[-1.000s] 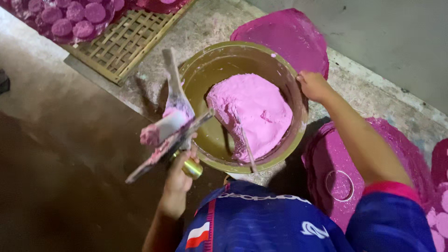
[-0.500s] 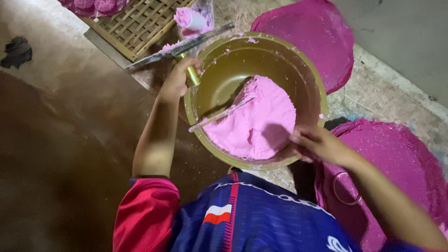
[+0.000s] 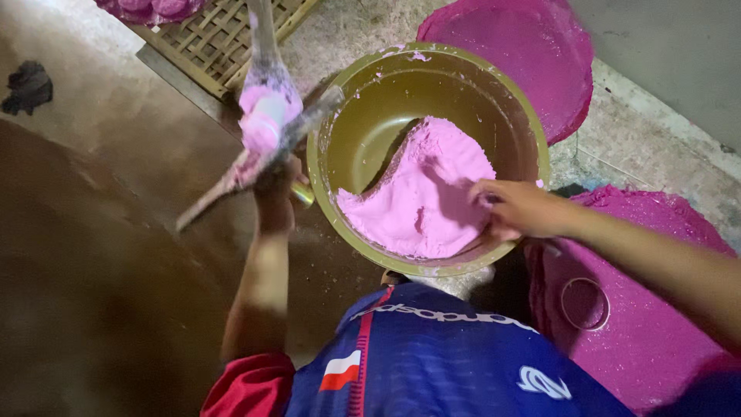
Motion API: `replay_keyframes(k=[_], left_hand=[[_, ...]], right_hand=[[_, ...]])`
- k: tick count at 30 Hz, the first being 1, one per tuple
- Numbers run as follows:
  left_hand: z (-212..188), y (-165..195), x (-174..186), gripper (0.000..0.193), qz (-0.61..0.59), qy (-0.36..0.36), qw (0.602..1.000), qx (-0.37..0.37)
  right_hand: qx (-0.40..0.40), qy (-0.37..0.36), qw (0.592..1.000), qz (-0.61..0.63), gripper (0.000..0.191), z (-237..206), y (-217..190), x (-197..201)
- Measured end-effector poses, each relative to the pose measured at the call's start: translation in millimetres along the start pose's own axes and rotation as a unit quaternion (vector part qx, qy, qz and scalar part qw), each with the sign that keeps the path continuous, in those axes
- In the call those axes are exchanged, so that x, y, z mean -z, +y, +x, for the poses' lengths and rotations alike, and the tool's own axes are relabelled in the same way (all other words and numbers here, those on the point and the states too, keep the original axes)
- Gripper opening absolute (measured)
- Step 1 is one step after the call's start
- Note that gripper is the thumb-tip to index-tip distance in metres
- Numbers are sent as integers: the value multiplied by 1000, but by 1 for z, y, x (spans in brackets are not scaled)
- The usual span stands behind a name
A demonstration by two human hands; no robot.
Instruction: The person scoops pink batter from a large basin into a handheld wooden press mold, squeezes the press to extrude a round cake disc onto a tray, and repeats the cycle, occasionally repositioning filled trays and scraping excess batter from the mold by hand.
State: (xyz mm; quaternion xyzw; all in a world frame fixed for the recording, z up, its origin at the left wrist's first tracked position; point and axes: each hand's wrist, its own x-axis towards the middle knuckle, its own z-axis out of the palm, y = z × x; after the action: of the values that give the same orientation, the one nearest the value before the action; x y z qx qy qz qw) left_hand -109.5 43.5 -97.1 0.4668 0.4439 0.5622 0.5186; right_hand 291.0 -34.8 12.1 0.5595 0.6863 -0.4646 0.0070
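No packages, labels, signs, screens.

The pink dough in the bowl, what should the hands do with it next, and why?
Probably the right hand should scoop a lump from the pink dough. It already rests on the heap inside the bowl, while the left hand holds dough-smeared tools up outside the rim, near the woven tray.
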Motion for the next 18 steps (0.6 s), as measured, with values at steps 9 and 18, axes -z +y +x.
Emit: replay_keyframes(k=[9,18], left_hand=[[-15,-47,-34,19,341,-13,898,-276],[-13,-44,-47,16,348,25,856,-381]], right_hand=[[25,96,957,-273,50,64,-36,-33],[205,142,967,-61,33,45,-45,-84]])
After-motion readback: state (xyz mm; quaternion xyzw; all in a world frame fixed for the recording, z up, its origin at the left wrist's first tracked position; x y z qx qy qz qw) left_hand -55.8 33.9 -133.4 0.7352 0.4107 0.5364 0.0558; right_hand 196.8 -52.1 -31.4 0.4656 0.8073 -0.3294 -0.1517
